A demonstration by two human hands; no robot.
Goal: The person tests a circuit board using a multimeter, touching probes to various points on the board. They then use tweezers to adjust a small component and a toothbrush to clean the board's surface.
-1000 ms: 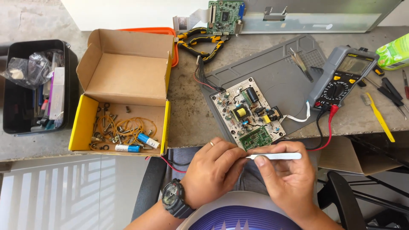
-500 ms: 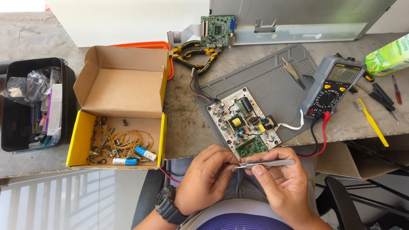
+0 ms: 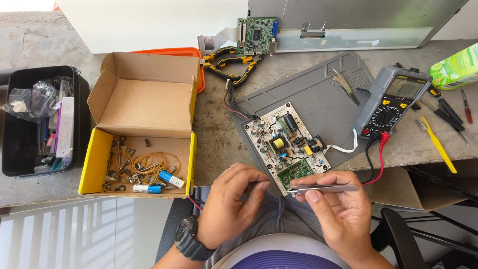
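My right hand [image 3: 334,209] grips metal tweezers [image 3: 323,189], held level with the tips pointing left, just below the front edge of a white circuit board [image 3: 285,144]. My left hand [image 3: 231,204], with a black watch on its wrist, is curled with fingers pinched together close to the tweezer tips; whether it holds a small part is too small to tell. The circuit board lies on a grey work mat [image 3: 318,97] with wires running off its top left corner.
An open cardboard box [image 3: 144,104] with batteries, rubber bands and screws sits left. A black bin [image 3: 40,124] is at far left. A multimeter [image 3: 396,99] with red and black leads, yellow pliers [image 3: 231,65], a green board [image 3: 256,35], screwdrivers [image 3: 450,117] lie around.
The view has shifted slightly downward. My right hand has rotated the tweezers a little and both hands have drawn closer to the board's front edge; the tool looked white one second ago.
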